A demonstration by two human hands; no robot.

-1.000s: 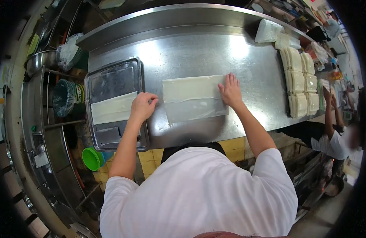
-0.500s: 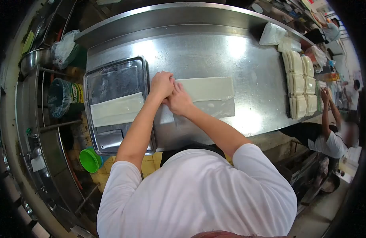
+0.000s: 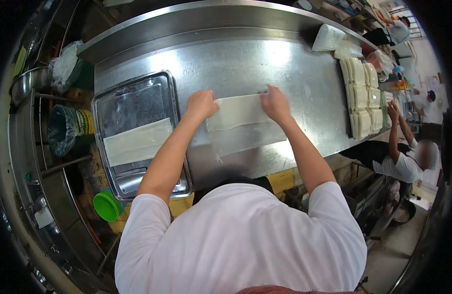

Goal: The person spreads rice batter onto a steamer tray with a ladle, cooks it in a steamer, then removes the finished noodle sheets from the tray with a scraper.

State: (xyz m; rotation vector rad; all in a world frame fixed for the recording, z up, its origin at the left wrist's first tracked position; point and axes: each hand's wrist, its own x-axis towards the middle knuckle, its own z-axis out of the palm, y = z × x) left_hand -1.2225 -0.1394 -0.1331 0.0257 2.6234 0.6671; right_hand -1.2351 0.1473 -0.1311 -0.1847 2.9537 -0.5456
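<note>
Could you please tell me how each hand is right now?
Left hand: curled closed at the pale sheet's far left corner; grip unclear.
Right hand: at its far right corner; blurred, cannot tell.

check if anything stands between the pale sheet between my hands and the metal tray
Yes: your left hand, at the left end of the pale sheet, then the raised rim of the metal tray.
</note>
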